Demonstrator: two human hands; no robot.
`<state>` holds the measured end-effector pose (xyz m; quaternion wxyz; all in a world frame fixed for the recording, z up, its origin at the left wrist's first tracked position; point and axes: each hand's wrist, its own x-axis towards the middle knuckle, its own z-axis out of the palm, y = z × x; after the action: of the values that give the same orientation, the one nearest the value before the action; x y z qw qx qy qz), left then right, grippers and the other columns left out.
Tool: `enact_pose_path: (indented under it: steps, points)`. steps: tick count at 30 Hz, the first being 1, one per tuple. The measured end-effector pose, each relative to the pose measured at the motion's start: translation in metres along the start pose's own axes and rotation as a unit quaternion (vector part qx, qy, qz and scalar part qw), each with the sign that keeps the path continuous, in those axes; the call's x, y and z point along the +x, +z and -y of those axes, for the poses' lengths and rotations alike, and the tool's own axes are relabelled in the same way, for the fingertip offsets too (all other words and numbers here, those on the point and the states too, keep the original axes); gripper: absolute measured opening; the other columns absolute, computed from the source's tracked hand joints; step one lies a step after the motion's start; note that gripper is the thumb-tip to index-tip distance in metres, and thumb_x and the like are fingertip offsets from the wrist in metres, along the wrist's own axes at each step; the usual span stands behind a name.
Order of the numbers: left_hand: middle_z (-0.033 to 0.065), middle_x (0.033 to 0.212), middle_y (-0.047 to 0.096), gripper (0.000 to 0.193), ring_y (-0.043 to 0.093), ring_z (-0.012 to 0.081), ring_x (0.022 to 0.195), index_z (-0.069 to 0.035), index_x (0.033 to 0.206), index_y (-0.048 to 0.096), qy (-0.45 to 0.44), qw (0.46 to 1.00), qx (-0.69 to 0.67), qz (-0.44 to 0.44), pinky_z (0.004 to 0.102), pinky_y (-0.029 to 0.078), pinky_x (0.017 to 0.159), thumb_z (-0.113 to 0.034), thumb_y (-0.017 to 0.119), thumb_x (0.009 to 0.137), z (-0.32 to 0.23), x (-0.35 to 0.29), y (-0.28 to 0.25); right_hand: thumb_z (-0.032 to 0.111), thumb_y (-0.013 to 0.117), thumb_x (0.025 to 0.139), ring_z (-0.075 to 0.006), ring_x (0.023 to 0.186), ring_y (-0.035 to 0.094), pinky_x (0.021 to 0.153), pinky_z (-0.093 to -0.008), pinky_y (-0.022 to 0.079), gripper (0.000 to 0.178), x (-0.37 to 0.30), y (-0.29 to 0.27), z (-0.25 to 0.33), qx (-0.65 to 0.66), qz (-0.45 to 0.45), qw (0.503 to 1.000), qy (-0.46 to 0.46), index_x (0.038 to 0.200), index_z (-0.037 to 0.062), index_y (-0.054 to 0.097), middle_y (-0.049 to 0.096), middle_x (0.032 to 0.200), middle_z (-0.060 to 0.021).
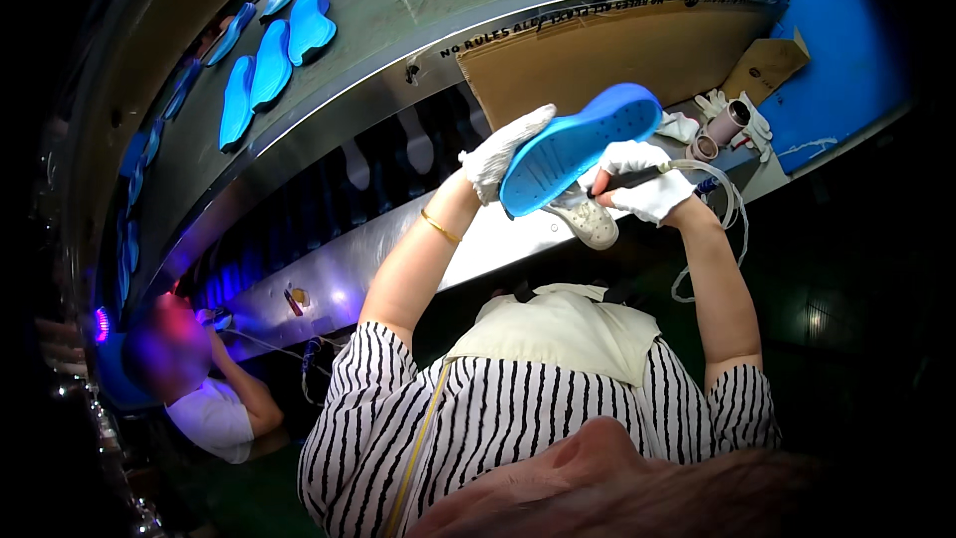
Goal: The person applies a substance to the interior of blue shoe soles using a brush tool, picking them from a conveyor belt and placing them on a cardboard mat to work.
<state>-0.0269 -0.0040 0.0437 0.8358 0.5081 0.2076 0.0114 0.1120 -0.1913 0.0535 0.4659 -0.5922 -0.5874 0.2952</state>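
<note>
My left hand, in a white glove, is closed on the near side of a blue shoe sole. The sole is tilted in front of me, with small holes and grooves on its visible face. My right hand, in a white glove with bare fingertips, pinches a slim dark pen-like tool close beside the sole's right edge. From the tool a clear tube loops off to the right. Whether the tool's tip touches the sole I cannot tell. Beneath the sole shows a pale shoe with small holes.
Beyond my hands a dark conveyor belt with a metal edge carries several blue soles. Cardboard leans against that edge. Pinkish cylinders and white gloves lie at right. A co-worker sits at left.
</note>
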Motion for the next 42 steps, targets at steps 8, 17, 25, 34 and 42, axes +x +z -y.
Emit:
enact_pose_path:
  steps: [8, 17, 25, 34, 42]
  points:
    - [0.0263, 0.12, 0.054, 0.069, 0.058, 0.0403, 0.104, 0.001, 0.132, 0.041, 0.123, 0.914, -0.368, 0.12, 0.0501, 0.048, 0.09, -0.055, 0.031, 0.094, 0.039, 0.008, 0.008, -0.006, 0.067, 0.076, -0.0095, 0.072, 0.059, 0.064, -0.0232, 0.048, 0.012, -0.008, 0.062, -0.003, 0.203, -0.186, 0.961, -0.025, 0.082, 0.0014, 0.061, 0.065, 0.083, -0.0061]
    - [0.0206, 0.115, 0.057, 0.061, 0.061, 0.0323, 0.098, -0.004, 0.126, 0.046, 0.11, 0.907, -0.391, 0.114, 0.047, 0.053, 0.084, -0.054, 0.036, 0.092, 0.046, -0.012, 0.028, 0.001, 0.067, 0.08, -0.0093, 0.066, 0.062, 0.059, -0.0212, 0.05, 0.007, 0.014, 0.044, 0.001, 0.228, -0.31, 0.921, -0.062, 0.084, 0.0004, 0.061, 0.066, 0.078, -0.0072]
    - [0.0196, 0.117, 0.057, 0.07, 0.061, 0.0329, 0.1, -0.002, 0.13, 0.043, 0.127, 0.922, -0.361, 0.058, 0.0452, 0.05, 0.089, -0.059, 0.032, 0.092, 0.053, -0.008, 0.011, -0.002, 0.068, 0.079, -0.013, 0.063, 0.064, 0.057, -0.0243, 0.052, 0.008, 0.014, 0.047, 0.017, 0.233, -0.18, 0.953, -0.071, 0.081, 0.0008, 0.061, 0.067, 0.078, -0.0109]
    - [0.0191, 0.114, 0.059, 0.068, 0.06, 0.0362, 0.101, 0.0, 0.129, 0.044, 0.146, 0.921, -0.336, 0.133, 0.0497, 0.051, 0.087, -0.057, 0.031, 0.093, 0.045, -0.014, 0.015, -0.005, 0.067, 0.077, -0.0098, 0.071, 0.061, 0.061, -0.0223, 0.05, 0.013, 0.033, 0.041, -0.019, 0.151, -0.303, 0.932, -0.132, 0.085, 0.0036, 0.062, 0.066, 0.084, -0.006]
    - [0.0181, 0.111, 0.06, 0.058, 0.063, 0.0337, 0.093, -0.004, 0.127, 0.045, 0.107, 0.943, -0.311, 0.047, 0.0493, 0.054, 0.081, -0.051, 0.037, 0.095, 0.046, -0.019, -0.007, -0.01, 0.066, 0.072, -0.0177, 0.084, 0.063, 0.073, -0.0272, 0.05, 0.018, 0.02, 0.017, 0.008, -0.015, -0.242, 0.943, -0.227, 0.084, 0.0025, 0.063, 0.063, 0.093, -0.0106]
